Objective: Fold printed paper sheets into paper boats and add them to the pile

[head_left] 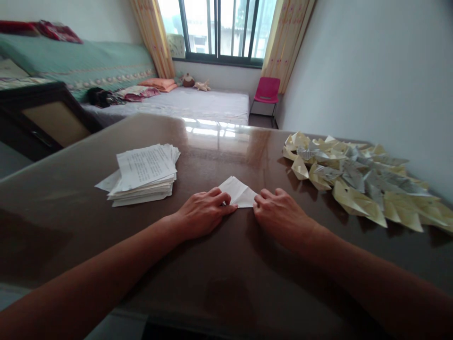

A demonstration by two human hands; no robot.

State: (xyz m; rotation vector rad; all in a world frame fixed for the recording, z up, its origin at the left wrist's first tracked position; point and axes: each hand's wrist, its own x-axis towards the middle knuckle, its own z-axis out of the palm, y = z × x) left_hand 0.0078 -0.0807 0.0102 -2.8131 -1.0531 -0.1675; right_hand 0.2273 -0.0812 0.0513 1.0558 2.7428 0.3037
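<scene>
A small folded sheet of white paper (pixel 241 194) lies on the brown table, its peak pointing away from me and a crease running through it. My left hand (pixel 207 210) is closed at its left corner, with the thumb along the lower edge. At the right corner, the curled fingers of my right hand (pixel 278 210) grip the paper. To the left rests a stack of printed paper sheets (pixel 146 167), slightly fanned. Over on the right stand several rows of folded paper boats (pixel 357 174), cream and printed white.
The glossy brown table (pixel 212 283) reflects the window (pixel 219 28). Behind it are a bed (pixel 208 101) with folded bedding, a pink chair (pixel 267 90) and a dark cabinet (pixel 46 118) at the left. A white wall (pixel 371 71) runs along the right.
</scene>
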